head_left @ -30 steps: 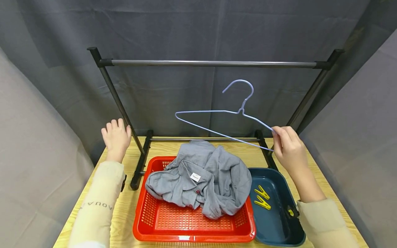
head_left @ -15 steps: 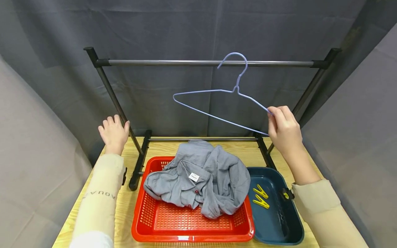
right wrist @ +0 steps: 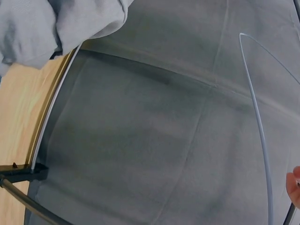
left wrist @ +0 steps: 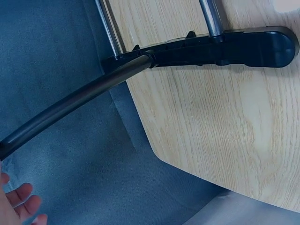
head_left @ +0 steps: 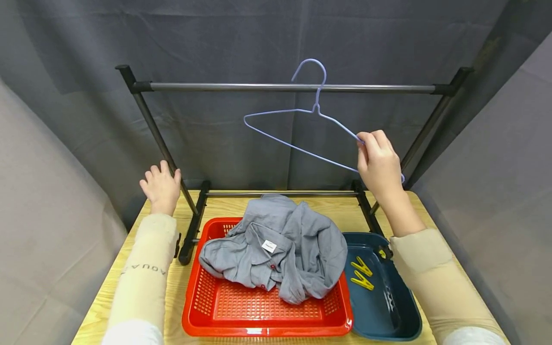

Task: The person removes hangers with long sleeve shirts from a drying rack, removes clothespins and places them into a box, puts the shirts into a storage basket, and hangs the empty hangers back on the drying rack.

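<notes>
My right hand [head_left: 381,165] pinches a lilac wire hanger [head_left: 317,109] by its right shoulder, between thumb and fingers. The hanger is tilted, and its hook overlaps the metal top bar [head_left: 241,87] of the garment rack in the head view; whether they touch I cannot tell. Part of the hanger's long bottom wire shows in the right wrist view [right wrist: 260,123]. With fingers spread, my left hand [head_left: 162,188] is beside the rack's left post [head_left: 152,124]. Its thumb is at the post, and contact is unclear. Only several fingertips of it appear in the left wrist view [left wrist: 21,205].
A grey shirt [head_left: 280,239] lies crumpled in a red perforated basket [head_left: 267,330] on the wooden table [head_left: 172,302]. To the right stands a dark blue tray [head_left: 379,316] with yellow clothespins [head_left: 362,280] in it. Grey cloth [head_left: 241,33] surrounds the table.
My right hand has raised the hanger and shifted it slightly left, bringing the hook from below the top bar to its height. The left hand has stayed nearly still by the post.
</notes>
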Action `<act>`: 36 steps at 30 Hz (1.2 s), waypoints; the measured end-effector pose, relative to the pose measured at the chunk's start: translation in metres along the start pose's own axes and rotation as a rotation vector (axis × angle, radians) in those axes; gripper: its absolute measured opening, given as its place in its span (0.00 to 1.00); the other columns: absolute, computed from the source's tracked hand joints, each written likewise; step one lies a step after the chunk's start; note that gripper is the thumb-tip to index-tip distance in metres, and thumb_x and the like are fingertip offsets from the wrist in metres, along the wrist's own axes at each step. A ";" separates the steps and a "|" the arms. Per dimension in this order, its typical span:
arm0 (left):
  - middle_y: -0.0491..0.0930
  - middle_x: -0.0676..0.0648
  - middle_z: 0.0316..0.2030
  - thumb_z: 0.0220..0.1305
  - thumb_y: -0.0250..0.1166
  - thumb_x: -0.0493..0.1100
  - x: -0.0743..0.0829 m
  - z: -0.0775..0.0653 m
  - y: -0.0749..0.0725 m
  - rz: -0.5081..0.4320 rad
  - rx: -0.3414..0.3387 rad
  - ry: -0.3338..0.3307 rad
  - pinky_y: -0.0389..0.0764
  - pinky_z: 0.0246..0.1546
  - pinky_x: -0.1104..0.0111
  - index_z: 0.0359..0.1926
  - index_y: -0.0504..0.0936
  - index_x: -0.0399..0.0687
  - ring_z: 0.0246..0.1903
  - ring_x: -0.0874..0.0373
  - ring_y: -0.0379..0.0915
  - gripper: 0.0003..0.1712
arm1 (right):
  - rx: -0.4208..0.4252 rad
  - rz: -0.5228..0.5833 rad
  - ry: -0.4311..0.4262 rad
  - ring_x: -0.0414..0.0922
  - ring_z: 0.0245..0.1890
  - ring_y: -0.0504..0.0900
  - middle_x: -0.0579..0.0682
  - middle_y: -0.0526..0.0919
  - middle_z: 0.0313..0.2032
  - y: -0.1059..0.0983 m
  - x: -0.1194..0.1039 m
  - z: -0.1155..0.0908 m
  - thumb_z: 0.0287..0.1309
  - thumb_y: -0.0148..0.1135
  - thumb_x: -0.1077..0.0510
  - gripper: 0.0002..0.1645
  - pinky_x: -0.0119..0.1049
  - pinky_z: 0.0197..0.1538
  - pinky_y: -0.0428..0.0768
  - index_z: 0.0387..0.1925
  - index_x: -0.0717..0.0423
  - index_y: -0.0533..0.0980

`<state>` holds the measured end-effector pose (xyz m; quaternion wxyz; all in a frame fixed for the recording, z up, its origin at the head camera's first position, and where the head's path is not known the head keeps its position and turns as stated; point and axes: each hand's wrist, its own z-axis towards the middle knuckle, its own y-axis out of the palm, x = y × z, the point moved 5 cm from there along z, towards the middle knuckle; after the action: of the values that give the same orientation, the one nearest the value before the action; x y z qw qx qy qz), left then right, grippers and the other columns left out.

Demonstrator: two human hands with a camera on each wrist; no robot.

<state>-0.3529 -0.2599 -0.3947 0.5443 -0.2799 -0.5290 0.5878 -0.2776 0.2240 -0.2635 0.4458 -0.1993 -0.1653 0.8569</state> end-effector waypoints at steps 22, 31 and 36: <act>0.63 0.29 0.51 0.68 0.42 0.55 0.004 -0.003 0.001 -0.052 0.000 -0.023 0.60 0.46 0.43 0.61 0.55 0.39 0.50 0.33 0.59 0.29 | -0.060 -0.081 -0.047 0.56 0.32 0.73 0.58 0.72 0.32 0.036 0.000 -0.012 0.60 0.51 0.65 0.08 0.49 0.30 0.73 0.39 0.63 0.74; 0.63 0.29 0.51 0.69 0.42 0.55 0.004 -0.002 0.003 -0.059 -0.011 -0.028 0.60 0.46 0.43 0.61 0.54 0.39 0.51 0.32 0.59 0.29 | -0.051 -0.142 -0.115 0.58 0.31 0.71 0.60 0.71 0.31 0.045 -0.004 -0.021 0.59 0.50 0.66 0.09 0.49 0.31 0.70 0.40 0.65 0.73; 0.64 0.29 0.51 0.69 0.43 0.54 0.003 -0.002 0.004 -0.068 -0.002 -0.029 0.60 0.45 0.43 0.61 0.55 0.39 0.50 0.32 0.59 0.29 | -0.007 -0.204 -0.171 0.57 0.28 0.69 0.59 0.70 0.30 0.048 -0.009 -0.025 0.59 0.50 0.66 0.08 0.48 0.29 0.68 0.39 0.64 0.73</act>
<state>-0.3533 -0.2556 -0.3982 0.5562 -0.2538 -0.5466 0.5722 -0.2944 0.1931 -0.3057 0.5141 -0.1094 -0.2251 0.8204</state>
